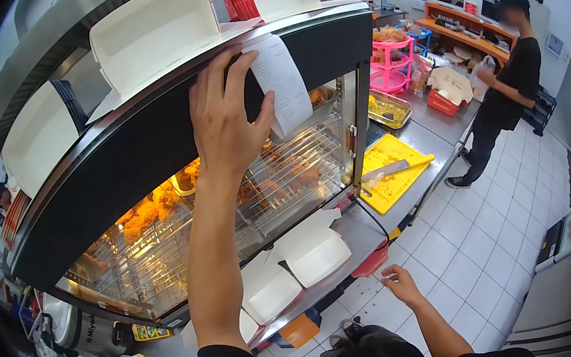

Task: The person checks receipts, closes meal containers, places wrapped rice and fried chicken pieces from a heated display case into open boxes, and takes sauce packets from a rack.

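Note:
My left hand (228,110) reaches up to the top front edge of a black food warmer cabinet (115,158), its fingers spread on the dark panel. Thumb and index fingertips touch the left edge of a curled white paper receipt (281,84), which hangs down over the cabinet front. Low on the right, my right hand (400,285) hangs over the floor with loosely bent fingers, and I see nothing in it. Behind the cabinet glass, fried chicken (151,212) lies on wire racks (304,157). Open white cardboard boxes (155,29) stand along the cabinet top.
More open boxes (317,256) sit on the ledge below the glass. A knife (390,171) lies on a yellow cutting board (397,192). A metal tray (390,109) and pink rack (390,65) stand behind it. At right, a person (511,66) in black stands by the counter.

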The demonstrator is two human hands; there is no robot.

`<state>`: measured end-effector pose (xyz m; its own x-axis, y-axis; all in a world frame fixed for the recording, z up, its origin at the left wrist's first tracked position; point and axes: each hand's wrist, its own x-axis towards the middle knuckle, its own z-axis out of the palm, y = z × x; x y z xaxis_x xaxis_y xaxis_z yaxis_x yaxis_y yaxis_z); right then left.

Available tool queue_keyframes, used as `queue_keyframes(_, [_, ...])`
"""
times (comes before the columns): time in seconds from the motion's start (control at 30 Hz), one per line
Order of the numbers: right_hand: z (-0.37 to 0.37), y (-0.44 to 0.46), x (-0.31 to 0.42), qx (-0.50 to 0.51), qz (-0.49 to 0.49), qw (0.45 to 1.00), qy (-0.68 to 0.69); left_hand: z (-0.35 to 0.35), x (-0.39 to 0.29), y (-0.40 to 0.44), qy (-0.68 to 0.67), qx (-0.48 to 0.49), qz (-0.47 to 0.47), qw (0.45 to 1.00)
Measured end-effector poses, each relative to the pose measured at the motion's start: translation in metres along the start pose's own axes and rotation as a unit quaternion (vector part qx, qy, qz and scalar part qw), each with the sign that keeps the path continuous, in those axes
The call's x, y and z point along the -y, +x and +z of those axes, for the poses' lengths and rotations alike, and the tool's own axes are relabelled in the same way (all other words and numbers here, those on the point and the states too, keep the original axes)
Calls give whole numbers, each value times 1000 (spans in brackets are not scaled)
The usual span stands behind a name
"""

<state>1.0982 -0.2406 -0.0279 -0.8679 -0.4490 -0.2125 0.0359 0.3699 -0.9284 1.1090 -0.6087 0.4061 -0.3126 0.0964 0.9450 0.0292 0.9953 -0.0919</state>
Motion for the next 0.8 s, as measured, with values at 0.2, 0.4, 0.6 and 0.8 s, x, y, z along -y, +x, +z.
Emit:
queue_keyframes(0.2, [11,9,-2,58,-51,996,-34,-30,-21,-36,-55,-23,14,998])
queue_keyframes(0.4, [83,23,63,393,-149,907,-39,-116,-38,-200,-85,138,-147,976])
queue_keyframes(0.6, [215,-38,101,690,-98,702,-147,-308,-95,-360,98,83,-471,873])
queue_keyframes(0.8, [386,-163,120,773,-185,584,-165,-472,-182,-519,271,-32,-682,679])
